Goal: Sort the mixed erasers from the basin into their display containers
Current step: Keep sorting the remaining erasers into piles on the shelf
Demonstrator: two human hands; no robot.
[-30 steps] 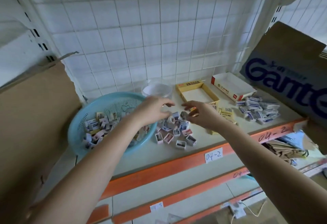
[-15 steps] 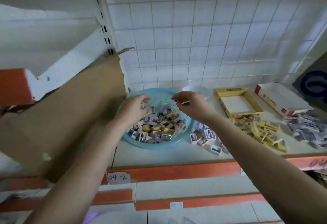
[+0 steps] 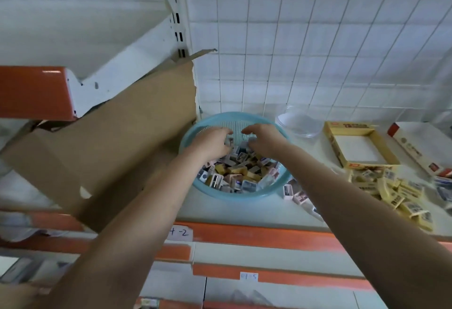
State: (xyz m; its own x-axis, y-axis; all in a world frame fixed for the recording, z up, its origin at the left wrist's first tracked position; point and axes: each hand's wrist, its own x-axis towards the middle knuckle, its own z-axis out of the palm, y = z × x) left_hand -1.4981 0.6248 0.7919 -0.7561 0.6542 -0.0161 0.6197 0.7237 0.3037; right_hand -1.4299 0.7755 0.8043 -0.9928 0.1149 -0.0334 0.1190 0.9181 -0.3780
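A light blue basin (image 3: pixel 234 196) on the shelf holds a heap of mixed erasers (image 3: pixel 238 174). Both my hands are inside it at the far side. My left hand (image 3: pixel 211 141) pinches a small grey eraser (image 3: pixel 229 141) between thumb and fingers. My right hand (image 3: pixel 265 140) has its fingers curled down round an eraser on top of the heap. To the right stand a clear round container (image 3: pixel 299 123), a yellow display box (image 3: pixel 333 142) and a red-and-white display box (image 3: pixel 415 153).
Small white erasers (image 3: pixel 293 192) lie right of the basin, with a pile of yellow erasers (image 3: pixel 396 192) and blue-white erasers (image 3: pixel 444 186) farther right. A large cardboard sheet (image 3: pixel 110 152) leans against the basin's left side. The orange shelf edge (image 3: pixel 256 235) runs in front.
My view swung left and closer. Both hands moved from the loose erasers on the shelf into the basin and dipped down onto the heap.
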